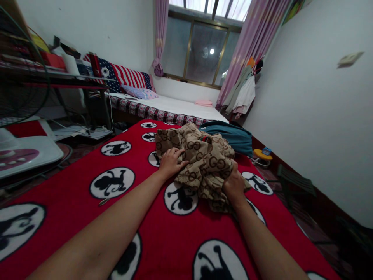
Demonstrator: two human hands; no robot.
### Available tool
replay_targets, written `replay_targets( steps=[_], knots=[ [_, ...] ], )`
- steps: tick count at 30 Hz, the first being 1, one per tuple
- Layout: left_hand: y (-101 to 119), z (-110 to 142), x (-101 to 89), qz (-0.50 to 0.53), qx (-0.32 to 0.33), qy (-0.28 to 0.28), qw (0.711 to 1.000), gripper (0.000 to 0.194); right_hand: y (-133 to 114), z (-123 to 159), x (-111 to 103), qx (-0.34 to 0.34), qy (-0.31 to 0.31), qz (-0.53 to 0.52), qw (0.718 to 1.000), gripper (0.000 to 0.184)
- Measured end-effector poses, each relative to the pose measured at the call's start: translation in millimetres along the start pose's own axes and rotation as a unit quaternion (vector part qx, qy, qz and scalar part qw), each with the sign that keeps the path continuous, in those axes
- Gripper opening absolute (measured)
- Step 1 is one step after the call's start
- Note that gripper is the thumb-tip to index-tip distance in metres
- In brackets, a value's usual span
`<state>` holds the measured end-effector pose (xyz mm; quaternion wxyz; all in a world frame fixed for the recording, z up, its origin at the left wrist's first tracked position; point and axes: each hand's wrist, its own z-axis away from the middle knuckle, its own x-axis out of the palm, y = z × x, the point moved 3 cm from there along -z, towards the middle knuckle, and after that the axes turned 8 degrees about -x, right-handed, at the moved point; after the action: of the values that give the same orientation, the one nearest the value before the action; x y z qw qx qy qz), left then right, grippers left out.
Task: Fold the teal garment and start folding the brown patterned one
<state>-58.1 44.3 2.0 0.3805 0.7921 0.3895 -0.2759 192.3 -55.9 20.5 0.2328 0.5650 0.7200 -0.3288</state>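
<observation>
While both hands work on the red fleece blanket with black-and-white cartoon roundels (163, 241), a white-sheeted bed (175, 105) sits beyond under the curtained window (201, 50). White wall close on the right; shelf rack (58, 77) and fan left. Blanket free around the crumpled tan cloth with brown interlocked-G monogram print (201, 159), teal garment (233, 136) touching behind it. Left hand (170, 161) flat, fingers spread on the cloth; right hand (233, 184) fisted, gripping its near edge.
</observation>
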Motion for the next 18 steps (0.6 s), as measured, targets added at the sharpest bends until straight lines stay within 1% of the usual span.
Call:
replay_targets(
  steps=[8,11,13,15,16,17,18],
  knots=[
    [2,-1,-2.0,-0.001,0.000,0.001,1.000,0.048,1,0,1,0.005,-0.001,-0.002,1.000,0.053],
    [2,-3,-4.4,0.014,-0.006,-0.009,1.000,0.033,1,0,-1,0.017,0.003,-0.027,0.999,0.052],
    [-1,-4,-7.1,0.045,-0.057,-0.022,0.997,0.027,5,0,-2,0.035,0.017,-0.073,0.997,0.054],
    [-5,-3,-11.1,0.073,-0.121,-0.035,0.989,0.033,12,0,-3,0.064,0.042,-0.135,0.988,0.057],
    [-7,-1,-13.7,0.080,-0.144,-0.040,0.986,0.036,18,1,-3,0.079,0.058,-0.168,0.981,0.057],
    [-7,1,-16.8,0.083,-0.153,-0.044,0.984,0.037,23,1,-3,0.091,0.074,-0.202,0.972,0.056],
    [-7,4,-20.3,0.084,-0.147,-0.052,0.984,0.038,29,1,-2,0.101,0.090,-0.236,0.962,0.054]
  ],
)
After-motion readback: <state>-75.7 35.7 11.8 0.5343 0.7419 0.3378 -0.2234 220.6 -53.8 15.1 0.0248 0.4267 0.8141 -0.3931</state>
